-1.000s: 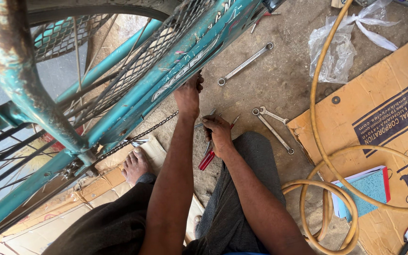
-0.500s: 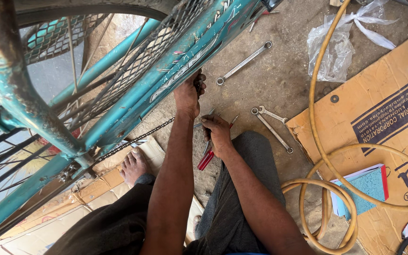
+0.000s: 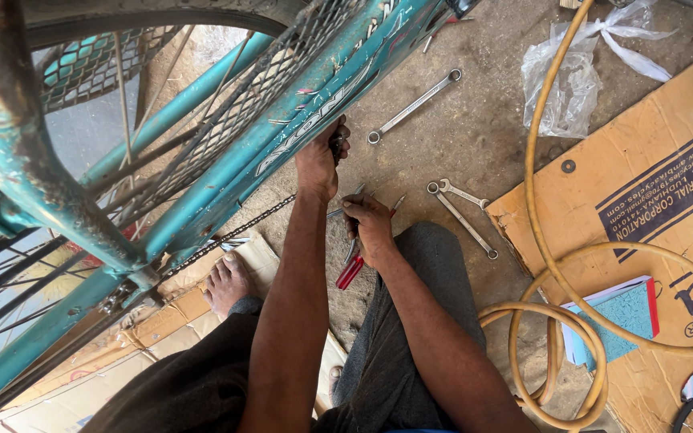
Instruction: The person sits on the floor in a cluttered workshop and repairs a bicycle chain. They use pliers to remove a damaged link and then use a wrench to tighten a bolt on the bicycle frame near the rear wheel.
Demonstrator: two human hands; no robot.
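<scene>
Gripping a dark part against the teal bicycle frame (image 3: 226, 160) near the centre of the picture, the left hand (image 3: 320, 163) is clenched, apparently steadying that spot. Just below it, the right hand (image 3: 368, 228) grasps red-handled pliers (image 3: 352, 263), nose angled up toward the left hand's grip. A slack chain (image 3: 238, 228) runs down-left. Three spanners (image 3: 443, 192) lie within reach on the concrete, a yellow hose (image 3: 543, 240) coiling at right.

The bicycle frame (image 3: 314, 104) is teal with rusty patches, and the hose (image 3: 551, 265) is yellow. The pliers (image 3: 350, 269) have red handles; the spanners (image 3: 412, 106) are silver, the cardboard (image 3: 643, 176) brown with dark blue print.
</scene>
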